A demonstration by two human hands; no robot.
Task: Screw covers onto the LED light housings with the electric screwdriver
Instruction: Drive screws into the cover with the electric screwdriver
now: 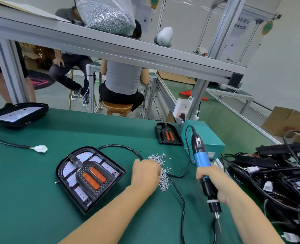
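A black LED light housing (90,176) with an orange-lensed cover (93,177) set in its middle lies on the green table, its black cable looping right. My left hand (145,174) rests on a pile of small silver screws (162,173), fingers curled down into it; what they hold is hidden. My right hand (214,180) grips the blue and black electric screwdriver (204,170), bit pointing down toward me above the table.
A teal power box (207,138) stands behind the screwdriver, a spare cover (167,135) beside it. Several housings with cables (283,173) pile at right. Another housing (17,114) sits far left, a white connector (40,148) near it. People sit beyond the table.
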